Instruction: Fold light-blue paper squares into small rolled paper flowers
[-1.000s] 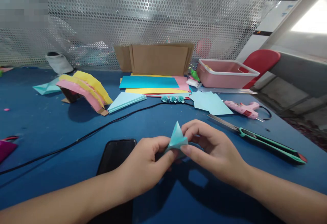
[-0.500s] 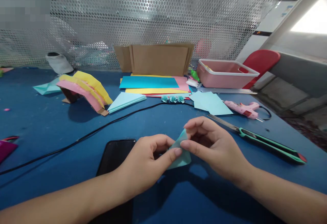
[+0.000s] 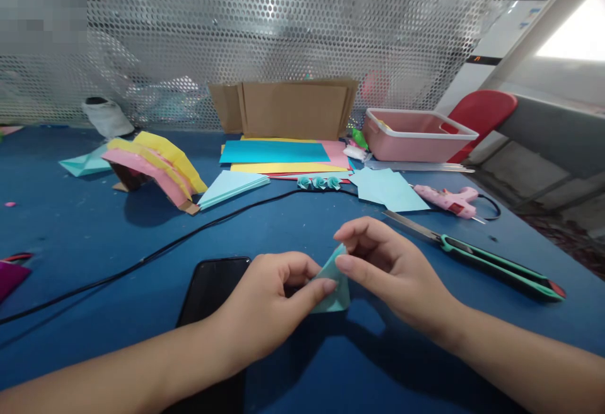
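Above the blue table I hold a small folded piece of light blue paper (image 3: 336, 297). My left hand (image 3: 278, 304) is closed on its left side, the thumb lying flat across the front. At the paper's upper right edge is my right hand (image 3: 397, 269), thumb against it and index finger curved just above the top corner. The tips of its other fingers are partly hidden behind. A black phone (image 3: 212, 288) lies partly under my left forearm. Several small blue paper roses (image 3: 319, 182) sit in a row beyond my hands.
A green-and-black utility knife (image 3: 501, 269) lies blade out right of my right hand, near a pink glue gun (image 3: 449, 201). Blue paper squares (image 3: 392, 188), folded blue sheets (image 3: 231, 188) and a pink basket (image 3: 420, 146) stand farther back. A black cable (image 3: 189, 232) crosses the table.
The paper has turned slightly, and its top corner sits a little lower. My right index finger has lifted slightly off that corner. My left hand keeps its grip.
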### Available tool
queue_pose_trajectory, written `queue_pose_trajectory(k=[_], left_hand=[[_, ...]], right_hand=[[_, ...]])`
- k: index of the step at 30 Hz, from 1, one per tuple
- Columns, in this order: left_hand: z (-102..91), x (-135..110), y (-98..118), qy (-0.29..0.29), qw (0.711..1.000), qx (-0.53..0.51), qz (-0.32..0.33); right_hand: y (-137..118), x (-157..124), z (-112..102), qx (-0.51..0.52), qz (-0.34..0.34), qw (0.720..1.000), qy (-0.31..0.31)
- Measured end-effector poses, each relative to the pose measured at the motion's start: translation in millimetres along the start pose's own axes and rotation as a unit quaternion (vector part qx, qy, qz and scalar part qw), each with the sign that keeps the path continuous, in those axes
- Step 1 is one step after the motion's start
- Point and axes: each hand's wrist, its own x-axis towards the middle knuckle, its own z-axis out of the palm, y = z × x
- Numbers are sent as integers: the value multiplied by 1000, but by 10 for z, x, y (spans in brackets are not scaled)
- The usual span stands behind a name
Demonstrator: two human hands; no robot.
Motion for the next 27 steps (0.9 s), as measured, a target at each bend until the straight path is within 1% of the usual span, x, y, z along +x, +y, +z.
queue_pose_trajectory(k=[3,8,11,14,17,20,24,27], left_hand=[[10,-23,16,-7,1000,3,-9],[16,-27,27,-7,1000,14,-2],[2,-2,33,14,1000,4,5],[-27,29,31,49,998,-20,29],[-52,46,20,63,996,-41,40],[-57,43,14,51,997,-53,24],[-33,28,27,36,997,-61,-9],[-17,17,50,40,997,-70,-11]], right_hand=[[-27,-2,-20,-19,4,1000,2],[-39,-16,-51,-60,-29,998,15],[-47,-19,-49,-117,-53,992,-9],[-45,-13,-36,-200,-92,975,-39],[-26,-5,-27,-247,-114,961,-54],[-6,-7,-23,-257,-115,958,-61],[-1,-11,-25,-241,-109,962,-65],[-12,8,-43,-232,-90,966,-62]])
